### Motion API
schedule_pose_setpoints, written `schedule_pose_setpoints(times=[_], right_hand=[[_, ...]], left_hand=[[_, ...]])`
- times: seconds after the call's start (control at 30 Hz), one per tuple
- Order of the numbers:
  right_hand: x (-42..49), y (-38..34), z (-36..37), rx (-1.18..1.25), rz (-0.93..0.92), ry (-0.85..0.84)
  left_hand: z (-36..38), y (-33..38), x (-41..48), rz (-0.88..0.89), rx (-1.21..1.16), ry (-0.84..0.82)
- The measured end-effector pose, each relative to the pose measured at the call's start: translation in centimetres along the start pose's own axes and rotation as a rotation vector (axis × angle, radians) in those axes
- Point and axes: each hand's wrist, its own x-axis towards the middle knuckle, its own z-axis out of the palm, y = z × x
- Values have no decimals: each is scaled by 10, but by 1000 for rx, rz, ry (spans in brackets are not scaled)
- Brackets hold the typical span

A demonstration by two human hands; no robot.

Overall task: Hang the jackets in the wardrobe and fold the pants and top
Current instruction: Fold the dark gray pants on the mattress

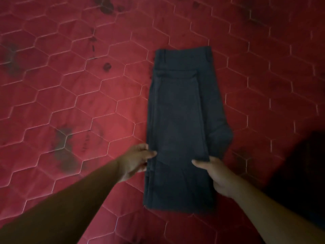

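A: Now, where are the pants (181,120)?
B: Centre frame, flat on the red mattress (70,85); left hand (137,161) and right hand (218,175) each pinch a side edge.
A: Risk?
B: An uneven lift would likely skew the layers.

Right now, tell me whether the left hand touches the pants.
Touching: the head view shows the left hand pinching the left edge of the dark pants.
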Motion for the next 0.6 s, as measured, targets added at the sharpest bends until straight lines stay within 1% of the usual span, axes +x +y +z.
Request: schedule_pose_setpoints(times=[0.1, 0.17, 0.27, 0.37, 0.47, 0.6], right_hand=[[-12, 37, 1, -51, 87, -5], [-12, 47, 0, -55, 112, -14], [-7, 53, -5, -44, 121, -35], [-9, 58, -8, -32, 111, -18], [-23, 71, -7, -36, 105, -1], [-40, 105, -8, -36, 110, -15]], left_hand=[[13, -30, -17, -47, -68, -63], [15, -40, -21, -75, -64, -94], [15, -49, -24, -133, -62, -109], [20, -65, -31, -179, -76, -145], [26, -87, -38, -167, -54, -107], [31, -118, -47, -133, -42, -54]])
